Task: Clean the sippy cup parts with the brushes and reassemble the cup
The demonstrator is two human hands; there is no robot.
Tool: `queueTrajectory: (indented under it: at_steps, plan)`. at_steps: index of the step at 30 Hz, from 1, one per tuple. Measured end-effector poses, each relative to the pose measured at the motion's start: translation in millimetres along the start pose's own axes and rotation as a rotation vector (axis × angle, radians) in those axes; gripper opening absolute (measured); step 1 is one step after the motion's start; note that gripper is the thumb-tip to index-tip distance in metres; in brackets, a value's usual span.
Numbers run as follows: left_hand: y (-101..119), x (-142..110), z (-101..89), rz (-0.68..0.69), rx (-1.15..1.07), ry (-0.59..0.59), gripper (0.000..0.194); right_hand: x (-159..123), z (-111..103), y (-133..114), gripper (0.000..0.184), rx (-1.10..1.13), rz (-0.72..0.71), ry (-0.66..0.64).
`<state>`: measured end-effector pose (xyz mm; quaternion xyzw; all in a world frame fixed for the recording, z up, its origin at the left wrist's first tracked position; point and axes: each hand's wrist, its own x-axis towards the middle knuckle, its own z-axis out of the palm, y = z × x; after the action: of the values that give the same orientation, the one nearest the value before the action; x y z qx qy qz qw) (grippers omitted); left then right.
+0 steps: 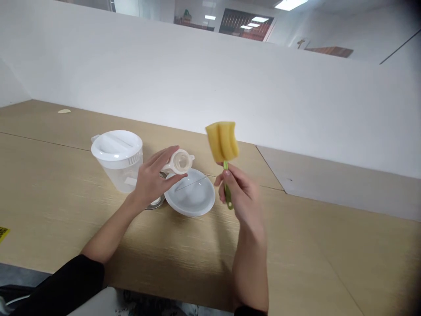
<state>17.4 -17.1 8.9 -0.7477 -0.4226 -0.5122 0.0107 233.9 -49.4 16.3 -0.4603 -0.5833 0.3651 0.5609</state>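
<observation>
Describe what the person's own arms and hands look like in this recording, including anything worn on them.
Black long sleeves cover the upper arms: the left sleeve is plainly visible, while the right sleeve shows only at the bottom edge of the view. The forearms are bare. The left hand and right hand wear no gloves, and no watch or ring shows.

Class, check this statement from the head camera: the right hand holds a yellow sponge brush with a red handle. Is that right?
Not quite: the handle is green, not red, as the head view shows. The right hand does hold the yellow sponge brush.
</observation>
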Motion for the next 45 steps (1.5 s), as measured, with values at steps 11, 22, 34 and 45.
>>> queueTrajectory:
  at_steps: [11,22,34,45]
  plan:
    - [-19.7,-0.9,3.7,0.444,0.270,-0.159,0.040,-25.9,-9.8,-20.5,0.031,-0.907,-0.156,-0.235]
    - [-10.8,-6.5,18.2,0.559,0.238,-0.279,0.040,-12.9,13.6,-3.0,0.019,-1.110,-0.225,-0.119]
    - [-25.3,0.3,4.2,0.253,0.308,-0.328,0.046,-23.2,-3.0,-15.9,0.016,-0.936,-0.305,-0.111]
    - [-25.6,0.0,6.3,0.297,0.238,-0.263,0.049,-22.6,-1.1,-20.3,0.022,-0.761,-0.402,0.042]
